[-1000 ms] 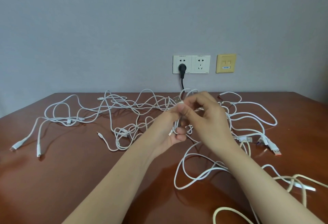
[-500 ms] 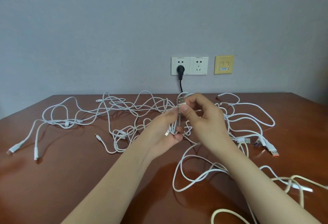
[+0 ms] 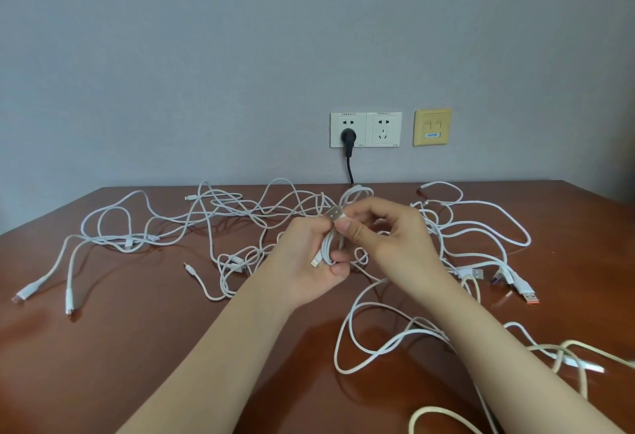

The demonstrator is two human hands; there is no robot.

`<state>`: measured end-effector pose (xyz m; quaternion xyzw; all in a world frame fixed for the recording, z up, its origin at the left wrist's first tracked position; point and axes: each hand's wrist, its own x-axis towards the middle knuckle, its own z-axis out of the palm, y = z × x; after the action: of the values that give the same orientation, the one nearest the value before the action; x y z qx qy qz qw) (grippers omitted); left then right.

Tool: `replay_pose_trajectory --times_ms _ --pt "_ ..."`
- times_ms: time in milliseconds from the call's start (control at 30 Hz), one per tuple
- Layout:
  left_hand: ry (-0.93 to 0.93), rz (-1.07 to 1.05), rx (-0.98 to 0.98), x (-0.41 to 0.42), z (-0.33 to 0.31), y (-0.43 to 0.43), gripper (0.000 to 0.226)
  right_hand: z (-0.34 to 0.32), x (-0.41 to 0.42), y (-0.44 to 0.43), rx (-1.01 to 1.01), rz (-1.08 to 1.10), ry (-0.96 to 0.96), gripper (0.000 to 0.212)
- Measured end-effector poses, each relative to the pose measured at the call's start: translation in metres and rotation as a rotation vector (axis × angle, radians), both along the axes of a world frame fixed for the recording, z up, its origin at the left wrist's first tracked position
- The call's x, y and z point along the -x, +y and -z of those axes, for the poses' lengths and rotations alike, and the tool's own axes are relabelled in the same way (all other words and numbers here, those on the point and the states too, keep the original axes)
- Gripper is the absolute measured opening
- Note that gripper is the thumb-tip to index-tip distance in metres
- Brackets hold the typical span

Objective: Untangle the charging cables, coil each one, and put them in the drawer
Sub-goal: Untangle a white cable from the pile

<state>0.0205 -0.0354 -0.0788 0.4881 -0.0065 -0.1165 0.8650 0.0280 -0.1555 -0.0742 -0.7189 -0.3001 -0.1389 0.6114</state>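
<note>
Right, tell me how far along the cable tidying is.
Done: nothing visibly stowed; no drawer is in view. In hand: the left hand grips a coiled white cable, the right hand pinches its USB plug. Left: the tangle of white cables spread across the table to untangle, coil and stow.

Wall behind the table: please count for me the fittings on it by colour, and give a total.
White socket plates: 2
Yellow plate: 1
Black plug: 1
Total: 4
</note>
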Motion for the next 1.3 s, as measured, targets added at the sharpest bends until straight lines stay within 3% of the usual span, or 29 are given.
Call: replay_pose_trajectory --times_ms 167,367,567,700,833,967,1167,1300 --pt "-0.066 -0.043 -0.008 0.002 -0.006 0.001 0.036 0.005 -0.004 0.005 -0.041 0.050 -0.040 0.021" --pt "-0.146 -0.201 0.023 -0.003 0.000 -0.010 0.030 0.008 -0.009 0.006 -0.198 0.132 0.050 0.015" --pt "-0.164 -0.250 -0.062 -0.001 0.001 -0.008 0.023 0.008 -0.010 0.006 -0.207 0.160 0.134 0.017" --pt "-0.245 -0.314 -0.263 0.000 0.004 -0.010 0.029 0.008 -0.011 0.004 -0.172 0.205 0.151 0.020" --pt "-0.466 -0.501 -0.527 0.001 0.007 -0.012 0.035 0.010 -0.014 0.003 -0.115 0.247 0.190 0.025" --pt "-0.612 -0.558 -0.748 -0.001 0.011 -0.012 0.046 0.010 -0.017 0.002 -0.128 0.243 0.241 0.030" --pt "-0.677 -0.504 -0.826 0.000 0.009 -0.011 0.049 0.008 -0.018 -0.001 -0.240 0.116 0.353 0.042" --pt "-0.640 -0.467 -0.804 0.002 0.010 -0.013 0.050 0.007 -0.017 -0.002 -0.344 0.087 0.355 0.026"
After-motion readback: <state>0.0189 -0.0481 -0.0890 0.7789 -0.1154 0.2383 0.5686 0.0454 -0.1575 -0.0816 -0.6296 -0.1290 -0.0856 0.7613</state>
